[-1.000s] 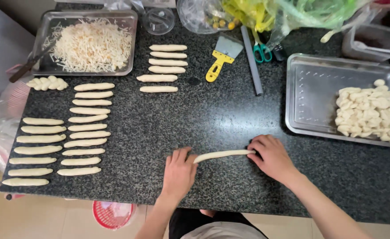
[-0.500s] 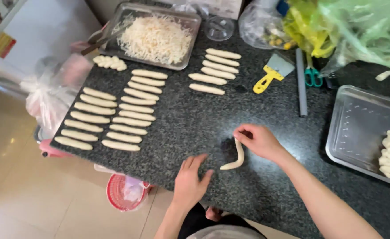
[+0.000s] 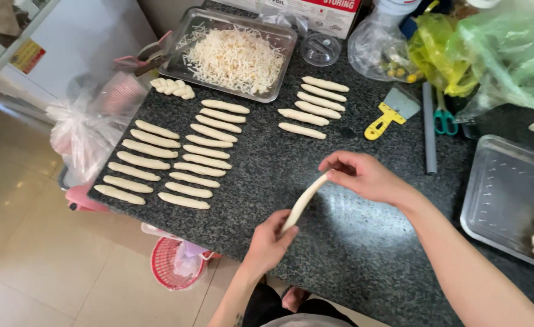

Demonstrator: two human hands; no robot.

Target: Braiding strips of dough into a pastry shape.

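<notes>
Head view: dough stick (image 3: 304, 201) is lifted off the dark granite table (image 3: 351, 242), stretched on a slant between both hands, seemingly so the soft roll keeps its length without sagging. Left hand (image 3: 269, 243) pinches its near lower end in thumb and fingers; right hand (image 3: 364, 177) pinches the far upper end. Finished dough sticks (image 3: 176, 160) lie in neat parallel rows far left, apparently spaced so they don't stick, near the shredded cheese tray (image 3: 235, 56).
</notes>
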